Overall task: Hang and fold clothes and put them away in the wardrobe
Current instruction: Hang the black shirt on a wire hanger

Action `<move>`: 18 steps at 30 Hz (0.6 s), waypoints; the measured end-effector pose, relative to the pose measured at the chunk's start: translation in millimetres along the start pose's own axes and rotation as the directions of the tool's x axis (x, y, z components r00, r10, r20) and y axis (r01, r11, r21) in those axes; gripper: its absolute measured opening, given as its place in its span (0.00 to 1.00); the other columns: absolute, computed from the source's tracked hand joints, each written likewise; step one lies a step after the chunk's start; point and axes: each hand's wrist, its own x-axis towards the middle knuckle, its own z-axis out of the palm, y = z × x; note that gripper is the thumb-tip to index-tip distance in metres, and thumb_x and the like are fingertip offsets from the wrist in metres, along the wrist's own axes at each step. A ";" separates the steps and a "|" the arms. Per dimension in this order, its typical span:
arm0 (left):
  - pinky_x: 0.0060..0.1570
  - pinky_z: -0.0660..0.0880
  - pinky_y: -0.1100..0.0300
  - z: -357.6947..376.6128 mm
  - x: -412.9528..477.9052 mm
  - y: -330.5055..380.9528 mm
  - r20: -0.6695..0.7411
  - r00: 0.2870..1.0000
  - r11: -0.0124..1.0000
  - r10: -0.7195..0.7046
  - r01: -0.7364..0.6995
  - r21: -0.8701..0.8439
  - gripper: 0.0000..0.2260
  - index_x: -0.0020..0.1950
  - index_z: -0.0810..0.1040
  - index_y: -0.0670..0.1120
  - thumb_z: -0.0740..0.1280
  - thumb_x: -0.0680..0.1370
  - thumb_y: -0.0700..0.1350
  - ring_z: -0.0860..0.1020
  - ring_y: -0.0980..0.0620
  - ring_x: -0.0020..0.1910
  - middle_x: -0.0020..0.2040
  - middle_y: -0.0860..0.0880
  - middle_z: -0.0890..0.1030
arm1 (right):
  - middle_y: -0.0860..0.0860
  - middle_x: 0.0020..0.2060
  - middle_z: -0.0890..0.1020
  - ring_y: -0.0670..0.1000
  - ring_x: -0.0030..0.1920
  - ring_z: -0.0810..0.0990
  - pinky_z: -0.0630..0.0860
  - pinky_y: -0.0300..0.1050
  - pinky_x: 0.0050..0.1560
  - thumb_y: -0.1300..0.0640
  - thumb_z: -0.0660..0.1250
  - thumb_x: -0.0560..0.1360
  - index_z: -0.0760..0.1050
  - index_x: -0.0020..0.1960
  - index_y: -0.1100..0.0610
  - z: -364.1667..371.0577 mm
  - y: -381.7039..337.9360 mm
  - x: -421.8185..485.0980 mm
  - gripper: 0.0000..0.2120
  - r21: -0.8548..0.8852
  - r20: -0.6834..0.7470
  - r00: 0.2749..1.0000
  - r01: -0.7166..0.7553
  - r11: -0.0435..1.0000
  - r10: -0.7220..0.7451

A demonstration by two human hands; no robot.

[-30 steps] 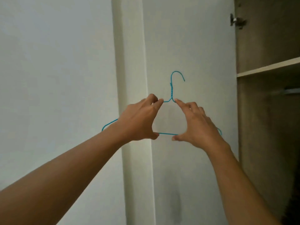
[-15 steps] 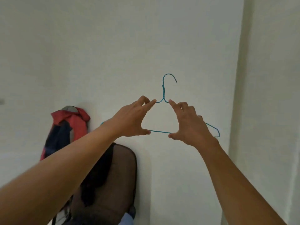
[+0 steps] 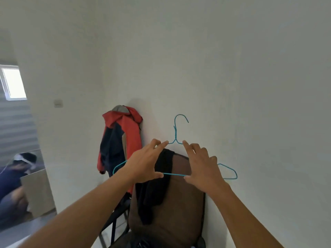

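Note:
I hold a thin teal wire hanger (image 3: 175, 133) upright in front of me, hook at the top. My left hand (image 3: 145, 163) pinches its left half between a fingertip on the upper wire and the thumb on the bottom bar. My right hand (image 3: 202, 163) pinches the right half the same way. Behind the hanger, a black garment (image 3: 154, 197) is draped over the brown mesh back of a chair (image 3: 184, 208). A red and navy jacket (image 3: 123, 138) hangs on the white wall to the left.
A white wall (image 3: 232, 68) fills most of the view. At the far left a mirror (image 3: 19, 176) leans on the wall and reflects a seated person and a window. A light switch (image 3: 58, 103) sits on the wall above it. No wardrobe is visible.
My view has swung left: the wardrobe has left the frame, and the chair, jacket and mirror have come in. Both hands keep the same hold on the hanger.

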 end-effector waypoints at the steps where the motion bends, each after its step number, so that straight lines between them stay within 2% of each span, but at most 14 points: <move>1: 0.54 0.80 0.53 18.6 3.0 -9.7 0.008 1.000 1.000 -0.015 0.015 0.002 0.51 0.80 0.49 0.55 0.77 0.67 0.60 0.73 0.50 0.64 0.72 0.53 0.62 | 0.49 0.72 0.61 0.54 0.65 0.68 0.73 0.57 0.57 0.47 0.75 0.68 0.41 0.78 0.46 17.9 -2.2 8.6 0.52 0.002 0.021 1.000 0.006 1.000 -0.006; 5: 0.56 0.77 0.56 79.7 7.1 -49.6 0.078 0.994 0.996 -0.083 0.084 -0.010 0.51 0.80 0.48 0.54 0.78 0.67 0.60 0.72 0.51 0.64 0.73 0.52 0.62 | 0.50 0.73 0.59 0.56 0.69 0.65 0.72 0.60 0.61 0.47 0.74 0.69 0.41 0.79 0.47 79.0 -16.9 38.2 0.53 -0.006 0.105 0.994 0.024 1.000 -0.023; 11: 0.55 0.77 0.61 133.3 28.3 -104.3 0.192 0.978 0.973 -0.080 0.118 -0.198 0.46 0.80 0.50 0.58 0.74 0.70 0.62 0.74 0.55 0.60 0.72 0.55 0.64 | 0.48 0.74 0.58 0.55 0.68 0.66 0.70 0.59 0.60 0.47 0.75 0.68 0.40 0.79 0.45 137.5 -19.5 78.2 0.54 -0.013 0.164 0.986 0.012 1.000 -0.009; 15: 0.56 0.76 0.58 160.0 62.6 -142.6 0.183 0.979 0.948 -0.087 0.137 -0.286 0.41 0.79 0.55 0.56 0.70 0.72 0.65 0.75 0.57 0.58 0.67 0.54 0.71 | 0.48 0.74 0.59 0.55 0.69 0.66 0.71 0.60 0.60 0.45 0.76 0.66 0.40 0.79 0.45 168.2 -14.9 108.5 0.56 -0.069 0.176 0.982 -0.052 0.996 0.063; 18: 0.58 0.76 0.53 189.3 103.4 -185.4 0.096 0.981 0.884 -0.167 0.192 -0.426 0.32 0.77 0.63 0.54 0.64 0.76 0.65 0.74 0.58 0.52 0.63 0.53 0.75 | 0.48 0.73 0.61 0.55 0.69 0.66 0.72 0.60 0.60 0.44 0.77 0.65 0.43 0.79 0.45 191.7 -14.2 136.5 0.56 -0.116 0.166 0.978 -0.106 0.988 0.125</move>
